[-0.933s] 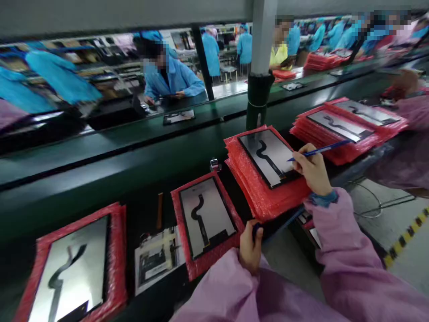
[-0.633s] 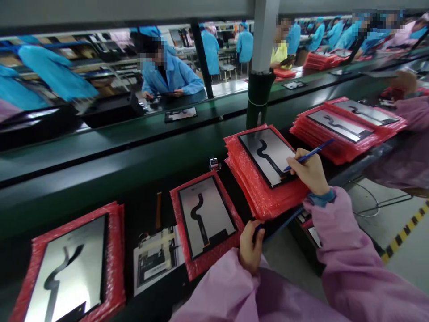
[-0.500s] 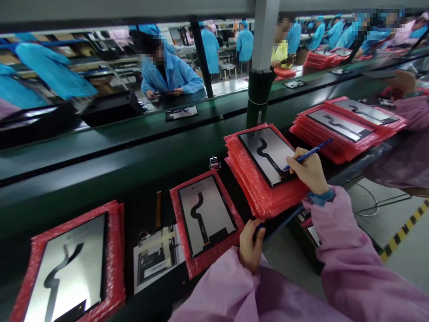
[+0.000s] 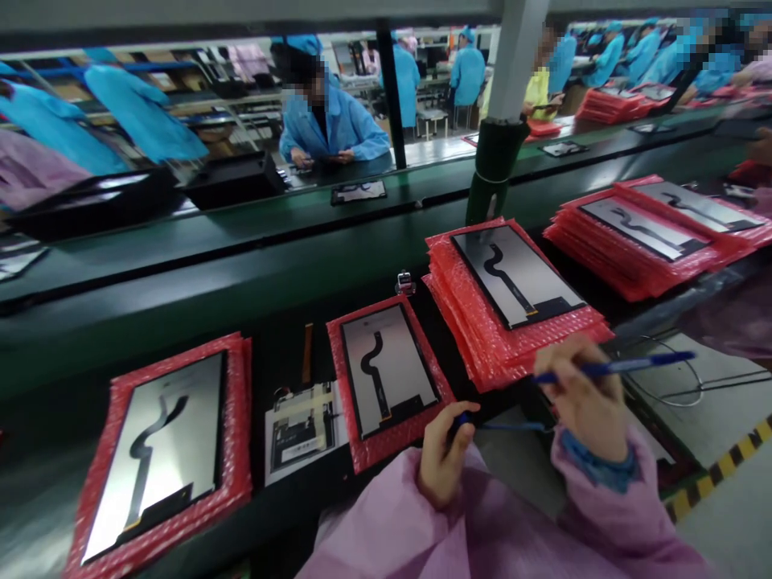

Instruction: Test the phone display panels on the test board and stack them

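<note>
Blue pen (image 4: 639, 366) hovers in front of the red stack (image 4: 458, 334), toward its right. Front-left of that stack, the left hand (image 4: 445, 457) curls round a small dark blue thing (image 4: 461, 420); the blue cord (image 4: 512, 426) alongside might snag if tugged. Atop the stack, a bare panel (image 4: 531, 273) could scratch should the pen dip carelessly. Front-right of it, the right hand (image 4: 588, 394), blurred, grips the pen with closed fingers.

And the right hand (image 4: 586, 398) comes away from the panel (image 4: 524, 277)! I've drawn it back toward the body, pen (image 4: 648, 363) now nearly level, the panel's near edge uncovered, my view swung left.
</note>
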`<move>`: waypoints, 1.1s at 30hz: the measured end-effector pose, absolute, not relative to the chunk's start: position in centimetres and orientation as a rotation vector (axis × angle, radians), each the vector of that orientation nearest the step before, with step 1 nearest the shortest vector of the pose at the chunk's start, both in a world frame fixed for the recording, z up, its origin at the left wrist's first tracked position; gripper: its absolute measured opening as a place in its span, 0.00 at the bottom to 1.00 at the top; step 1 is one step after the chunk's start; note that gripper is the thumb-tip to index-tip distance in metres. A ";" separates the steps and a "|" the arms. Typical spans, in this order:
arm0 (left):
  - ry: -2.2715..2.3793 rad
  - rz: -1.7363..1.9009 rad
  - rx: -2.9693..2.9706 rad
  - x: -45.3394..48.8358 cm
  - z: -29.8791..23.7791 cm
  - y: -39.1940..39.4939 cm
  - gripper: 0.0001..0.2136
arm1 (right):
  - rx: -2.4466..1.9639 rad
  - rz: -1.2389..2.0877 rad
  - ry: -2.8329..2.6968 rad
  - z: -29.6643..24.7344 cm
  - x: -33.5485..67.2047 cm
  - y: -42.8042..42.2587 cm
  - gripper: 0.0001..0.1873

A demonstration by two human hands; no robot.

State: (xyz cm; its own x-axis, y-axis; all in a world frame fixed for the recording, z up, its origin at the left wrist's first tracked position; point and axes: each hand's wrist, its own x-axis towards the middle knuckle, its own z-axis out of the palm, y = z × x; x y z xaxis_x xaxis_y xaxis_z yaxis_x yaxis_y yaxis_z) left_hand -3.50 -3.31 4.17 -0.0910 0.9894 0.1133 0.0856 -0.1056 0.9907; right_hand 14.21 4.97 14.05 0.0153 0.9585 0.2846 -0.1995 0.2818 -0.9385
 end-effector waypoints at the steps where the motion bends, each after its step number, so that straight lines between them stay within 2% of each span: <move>1: 1.257 1.288 1.307 -4.1 4.8 -3.7 0.21 | -0.835 1.230 -1.225 13.3 13.2 3.8 0.15; 3: 1.216 1.248 1.316 -5.1 5.7 -4.5 0.21 | -0.851 1.425 -1.242 11.8 11.1 2.3 0.18; 6: 1.206 1.245 1.314 -6.3 6.0 -5.3 0.23 | -0.919 1.530 -1.257 10.5 8.8 1.4 0.22; 10: 1.213 1.232 1.320 -7.7 5.3 -6.3 0.28 | -0.993 1.524 -1.470 10.3 6.9 0.9 0.23; 13: 1.196 1.236 1.354 -8.7 4.9 -7.1 0.30 | -0.920 1.385 -1.683 10.0 5.5 0.2 0.23; 17: 1.079 1.330 1.356 -9.8 4.6 -8.4 0.27 | -0.810 1.254 -1.775 8.1 3.3 -1.6 0.22; 21: 1.268 1.445 1.383 -11.7 4.7 -9.6 0.27 | -0.873 1.406 -1.803 6.1 1.2 -3.4 0.26; 25: 1.407 1.256 1.604 -14.3 6.5 -10.4 0.22 | -0.789 1.498 -1.949 6.4 0.1 -4.4 0.29; 28: 1.460 1.086 1.752 -15.4 8.2 -11.1 0.15 | -0.684 1.415 -2.088 7.2 -0.1 -4.8 0.27; 33: 1.585 0.955 1.875 -15.5 8.4 -11.7 0.14 | -0.613 1.350 -2.176 7.9 -0.8 -4.5 0.27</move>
State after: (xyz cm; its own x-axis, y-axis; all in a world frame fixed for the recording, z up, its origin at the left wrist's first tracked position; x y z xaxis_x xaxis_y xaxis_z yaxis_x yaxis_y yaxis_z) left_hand -15.45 -11.73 8.39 0.0757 0.9786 0.1914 0.6264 -0.1960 0.7544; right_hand -0.76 -4.52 7.94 -0.7718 0.6101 0.1791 0.1105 0.4060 -0.9072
